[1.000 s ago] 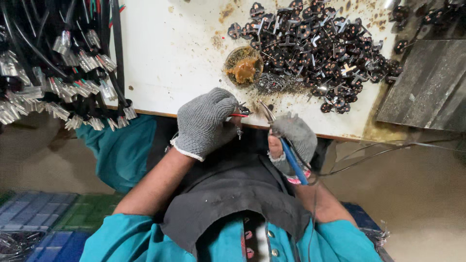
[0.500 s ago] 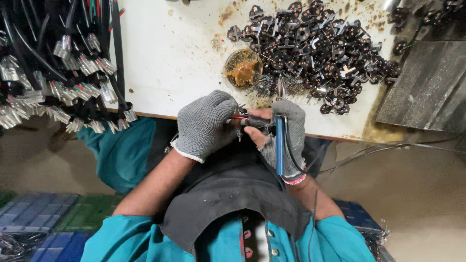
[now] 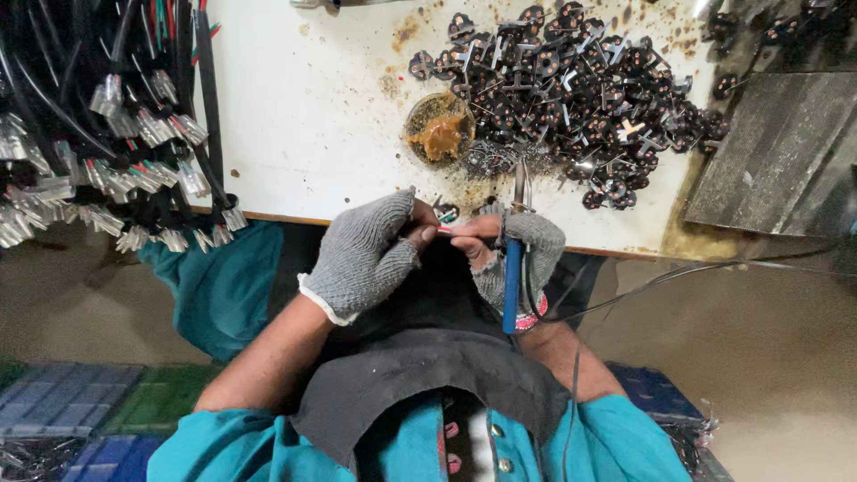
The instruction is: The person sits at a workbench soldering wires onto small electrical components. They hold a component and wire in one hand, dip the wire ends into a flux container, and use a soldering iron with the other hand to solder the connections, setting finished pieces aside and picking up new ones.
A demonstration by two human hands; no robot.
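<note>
Between gloved hands, small part mostly hidden

White desk: top stained with brown spots and smears, wooden edge along the near side. Grey weathered board lies on the desk's right end. Dull brown floor below on both sides, unevenly lit. Blue and green moulded trays on the floor at lower left; another blue tray at lower right. Light even and diffuse, no hard shadows.
</note>
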